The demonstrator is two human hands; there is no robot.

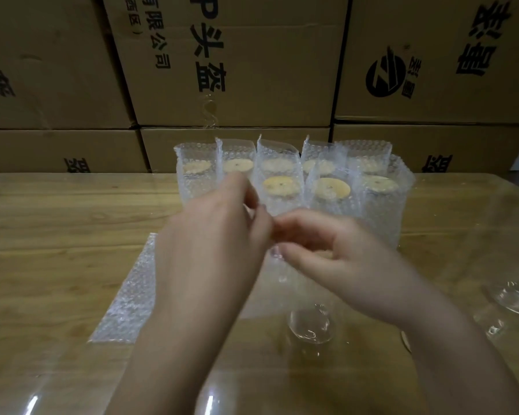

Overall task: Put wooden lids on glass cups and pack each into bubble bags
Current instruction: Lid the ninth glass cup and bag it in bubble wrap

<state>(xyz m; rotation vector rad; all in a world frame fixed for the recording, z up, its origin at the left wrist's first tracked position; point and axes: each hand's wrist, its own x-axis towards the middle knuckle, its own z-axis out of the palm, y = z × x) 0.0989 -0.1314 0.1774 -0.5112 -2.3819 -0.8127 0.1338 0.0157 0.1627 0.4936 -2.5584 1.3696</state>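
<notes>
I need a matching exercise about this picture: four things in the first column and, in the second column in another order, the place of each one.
1. flat pile of clear bubble bags
2. bare clear glass cup
3. round wooden lids
4. single clear bubble bag

A. pinched between left hand and right hand
B. inside upright bags at the wooden table's far side
C. lying left of the left hand
D. on the table, nearer the person than both hands

Pairs: 1-C, 2-D, 3-B, 4-A
</notes>
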